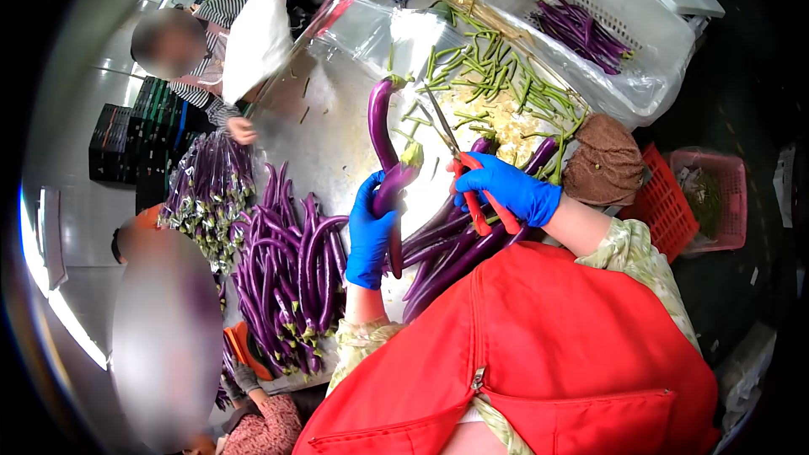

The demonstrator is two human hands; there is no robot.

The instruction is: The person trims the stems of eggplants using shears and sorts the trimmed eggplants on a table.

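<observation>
My left hand [368, 236], in a blue glove, is closed around a long purple eggplant [393, 190] whose green cap points up toward the scissors. A second curved eggplant [380, 122] extends just beyond it; I cannot tell whether that one is held too. My right hand [506, 188], also gloved in blue, grips red-handled scissors [459, 152]. Their blades point away from me, over the metal table, a little right of the held eggplant's cap. Several loose eggplants [455, 248] lie beneath and between my hands, against my red apron [548, 329].
Trimmed green stems [489, 67] litter the table's far right. A pile of eggplants [291, 261] lies left, beside bagged eggplants [206, 185]. A white crate [607, 8] holds more at the back. A brown cloth [602, 160] and red basket [664, 202] are right. Other people work at left.
</observation>
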